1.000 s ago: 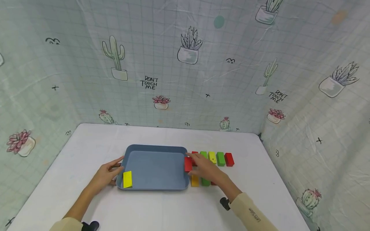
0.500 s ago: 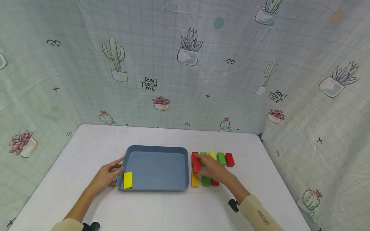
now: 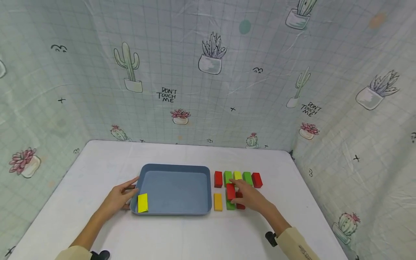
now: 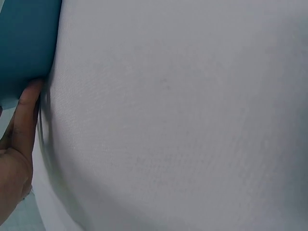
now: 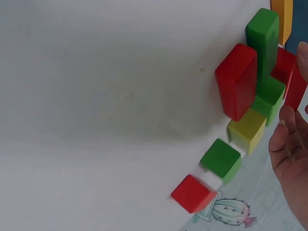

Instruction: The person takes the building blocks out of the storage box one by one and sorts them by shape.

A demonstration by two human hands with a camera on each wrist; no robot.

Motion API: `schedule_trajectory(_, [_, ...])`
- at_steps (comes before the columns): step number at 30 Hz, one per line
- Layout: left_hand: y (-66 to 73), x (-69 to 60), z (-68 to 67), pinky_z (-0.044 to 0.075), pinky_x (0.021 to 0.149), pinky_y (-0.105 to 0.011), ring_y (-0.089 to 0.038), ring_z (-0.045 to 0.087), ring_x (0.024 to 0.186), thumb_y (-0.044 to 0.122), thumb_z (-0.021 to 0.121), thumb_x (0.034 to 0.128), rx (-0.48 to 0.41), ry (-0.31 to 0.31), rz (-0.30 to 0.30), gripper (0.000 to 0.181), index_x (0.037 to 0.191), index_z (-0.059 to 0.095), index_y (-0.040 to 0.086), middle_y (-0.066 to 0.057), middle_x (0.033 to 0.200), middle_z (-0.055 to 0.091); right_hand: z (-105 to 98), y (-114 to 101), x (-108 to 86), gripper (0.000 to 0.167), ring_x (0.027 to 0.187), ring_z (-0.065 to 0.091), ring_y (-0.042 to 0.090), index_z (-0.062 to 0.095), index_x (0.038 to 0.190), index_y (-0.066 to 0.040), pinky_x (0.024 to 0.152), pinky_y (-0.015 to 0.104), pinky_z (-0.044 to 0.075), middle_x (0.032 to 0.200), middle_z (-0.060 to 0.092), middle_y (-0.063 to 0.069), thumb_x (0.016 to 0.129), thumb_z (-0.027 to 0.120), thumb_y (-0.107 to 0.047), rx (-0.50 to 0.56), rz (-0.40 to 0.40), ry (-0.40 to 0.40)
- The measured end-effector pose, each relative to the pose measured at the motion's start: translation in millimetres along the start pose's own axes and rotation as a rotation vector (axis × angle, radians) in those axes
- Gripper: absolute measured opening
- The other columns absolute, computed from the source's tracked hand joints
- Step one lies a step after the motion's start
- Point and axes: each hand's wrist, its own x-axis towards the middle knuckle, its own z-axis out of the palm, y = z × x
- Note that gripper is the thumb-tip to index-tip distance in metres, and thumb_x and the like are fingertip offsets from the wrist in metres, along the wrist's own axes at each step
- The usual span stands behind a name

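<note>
My right hand pinches a red block between thumb and fingers, above a green block in the near row. The right wrist view also shows this red block between thumb and fingers. At the left, my left hand touches the left side of a blue-grey tray with extended fingers. One finger of the left hand rests against the tray's edge in the left wrist view. A yellow block stands in the tray's near left corner.
Along the far row are a red block, a green block, a yellow block, another green block and a red block. An orange block and a partly hidden dark red block stand in the near row.
My right hand has carried the red block rightward, from the tray's right rim to over the near row's green block. The left hand has stayed at the tray.
</note>
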Motion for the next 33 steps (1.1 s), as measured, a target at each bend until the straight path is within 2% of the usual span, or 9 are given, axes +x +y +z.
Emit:
schedule_trajectory(4, [-3.3,-0.4,0.5,0.055,0.06,-0.034,-0.03,0.053,0.097,0.03,0.06,0.0928,-0.001,0.004,-0.007,0.061,0.147,0.036,0.017,-0.027,0.133,0.043,0.0,5.7,-4.9,0.078,0.105,0.05,0.018,0.041,0.143,-0.017,0.08,0.031,0.052,0.129,0.049,0.005,0.076,0.08,-0.027,0.025,0.031,-0.005])
schedule_trajectory(9, [-7.0,-1.4,5.0,0.055,0.059,-0.034,-0.029,0.053,0.097,0.03,0.061,0.0928,-0.012,-0.001,-0.022,0.06,0.147,0.036,0.018,-0.026,0.133,0.043,-1.5,12.7,-12.6,0.077,0.105,0.05,0.019,0.043,0.141,-0.019,0.077,0.031,0.053,0.128,0.049,0.004,0.075,0.081,-0.024,0.068,0.101,-0.03])
schedule_trajectory(13, [-7.4,-1.2,6.7,0.055,0.059,-0.034,-0.03,0.052,0.099,0.03,0.06,0.0932,-0.005,0.0,-0.012,0.06,0.147,0.036,0.018,-0.026,0.133,0.043,-7.0,16.4,-17.3,0.081,0.098,0.052,0.019,0.041,0.142,-0.013,0.071,0.029,0.053,0.114,0.054,0.001,0.073,0.082,-0.026,0.087,0.138,-0.019])
schedule_trajectory(17, [-7.8,0.6,4.8,0.055,0.06,-0.033,-0.031,0.053,0.097,0.03,0.059,0.0934,0.0,-0.003,-0.005,0.06,0.147,0.035,0.018,-0.026,0.134,0.043,-12.3,21.1,-17.4,0.085,0.092,0.052,0.015,0.04,0.142,-0.009,0.068,0.026,0.051,0.102,0.055,-0.002,0.071,0.083,-0.029,0.046,0.162,-0.003])
schedule_trajectory(22, [-5.1,1.6,3.2,0.055,0.059,-0.034,-0.03,0.053,0.095,0.032,0.06,0.0932,0.0,-0.002,0.007,0.061,0.147,0.035,0.018,-0.027,0.134,0.043,-15.8,27.9,-21.2,0.077,0.091,0.051,0.014,0.048,0.136,-0.008,0.068,0.026,0.05,0.105,0.053,-0.003,0.071,0.083,-0.028,0.026,0.161,0.003])
schedule_trajectory(25, [-3.9,1.7,3.3,0.055,0.059,-0.034,-0.029,0.053,0.095,0.032,0.06,0.093,-0.006,-0.006,0.007,0.061,0.147,0.035,0.018,-0.026,0.134,0.043,-17.6,31.4,-26.4,0.071,0.094,0.051,0.016,0.052,0.132,-0.01,0.068,0.027,0.051,0.109,0.052,-0.002,0.07,0.084,-0.026,0.052,0.164,0.002])
schedule_trajectory(33, [-4.7,1.4,2.1,0.055,0.059,-0.034,-0.029,0.053,0.094,0.031,0.06,0.0933,-0.004,0.0,-0.002,0.06,0.147,0.035,0.019,-0.026,0.134,0.043,-16.8,49.4,-34.0,0.07,0.096,0.052,0.02,0.052,0.128,-0.009,0.068,0.029,0.051,0.111,0.054,0.001,0.068,0.085,-0.022,0.111,0.179,-0.011])
